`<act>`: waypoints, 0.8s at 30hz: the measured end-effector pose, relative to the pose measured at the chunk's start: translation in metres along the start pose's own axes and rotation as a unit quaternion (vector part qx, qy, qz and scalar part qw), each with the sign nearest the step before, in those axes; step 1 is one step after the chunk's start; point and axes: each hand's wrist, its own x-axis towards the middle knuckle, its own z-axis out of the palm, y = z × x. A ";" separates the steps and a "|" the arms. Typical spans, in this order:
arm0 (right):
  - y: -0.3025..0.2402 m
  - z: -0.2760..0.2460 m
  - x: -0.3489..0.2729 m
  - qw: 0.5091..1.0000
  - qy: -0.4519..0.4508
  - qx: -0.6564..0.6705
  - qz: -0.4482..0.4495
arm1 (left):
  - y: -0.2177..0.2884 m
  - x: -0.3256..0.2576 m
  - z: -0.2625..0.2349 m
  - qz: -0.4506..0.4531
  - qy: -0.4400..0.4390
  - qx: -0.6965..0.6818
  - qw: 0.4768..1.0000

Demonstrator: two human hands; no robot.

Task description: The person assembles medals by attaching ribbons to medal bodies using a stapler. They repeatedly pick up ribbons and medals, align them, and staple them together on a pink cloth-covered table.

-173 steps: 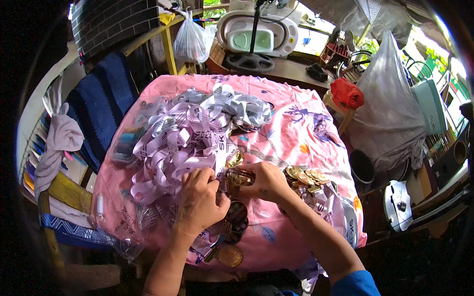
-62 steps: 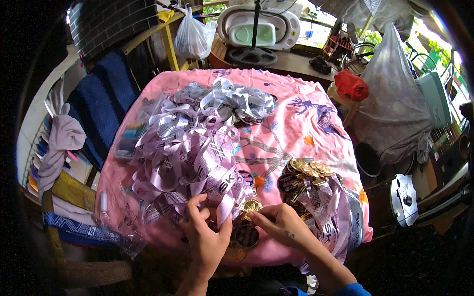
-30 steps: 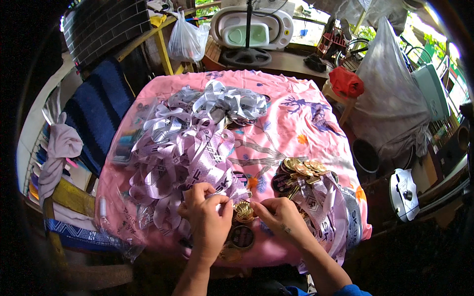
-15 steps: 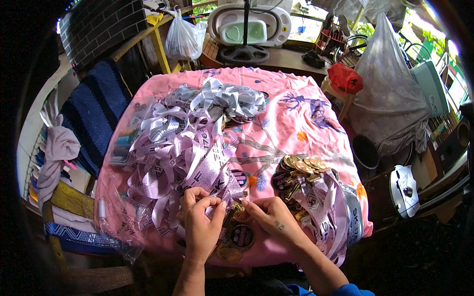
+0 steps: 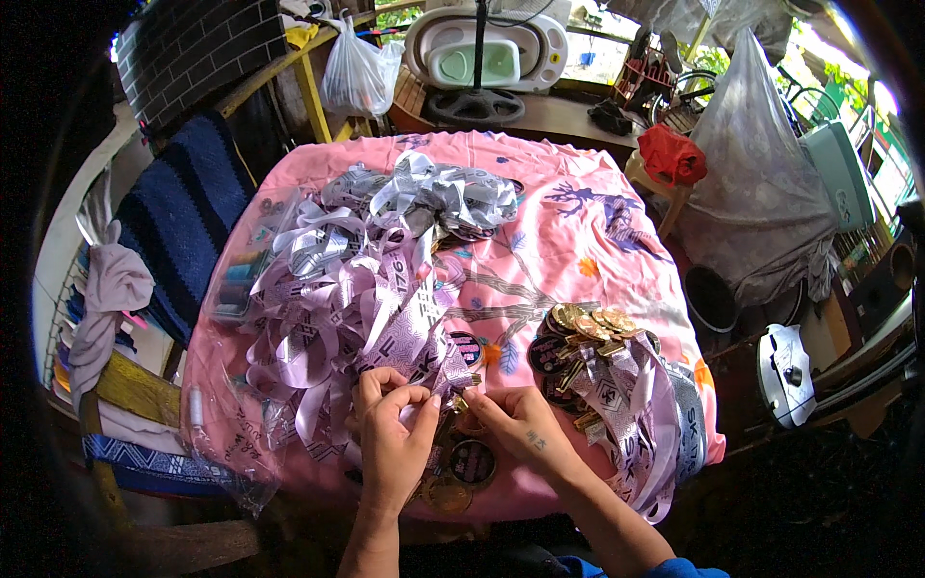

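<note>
L hand (image 5: 393, 424) and R hand (image 5: 520, 419) pinch one lilac ribbon's end

The L thumb and index finger grasp the lilac ribbon (image 5: 438, 361) close to its end; the R thumb and index finger pinch the gold-coloured clip (image 5: 466, 387) there. Both are above the table (image 5: 549, 250), nr. the middle of its near edge. The ribbon's long axis goes diagonally, from the ribbon heap (image 5: 308, 318) on the L side, so its end points to the near edge and slightly R. Dark letters and nos. run along it, partly readable. Below the fingers lie a dark medal (image 5: 472, 461) w/ pinkish lettering, too small to read, and a gold medal (image 5: 449, 495). Toward the R edge is a medal pile (image 5: 593, 323) w/ ribbons.

Containers: a clear box (image 5: 227, 313) at the L edge holds coloured spools (image 5: 246, 265). Beyond the far L corner hangs a white plastic bag (image 5: 358, 77); contents I cannot tell. Behind the far edge, a green basin (image 5: 487, 63) is set inside a pale tub (image 5: 554, 58). Past the R edge, a black bucket (image 5: 711, 299); inside too dark to see.
</note>
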 end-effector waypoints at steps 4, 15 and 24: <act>-0.017 -0.001 -0.005 0.996 -0.007 -0.087 0.033 | -0.003 0.000 0.001 0.006 0.006 0.001 1.000; -0.051 -0.020 -0.023 0.957 0.132 -0.231 -0.119 | -0.003 -0.003 -0.005 0.023 0.021 0.038 0.999; -0.029 0.002 0.008 0.941 0.177 -0.261 -0.122 | -0.005 -0.001 -0.010 0.022 0.011 -0.014 1.000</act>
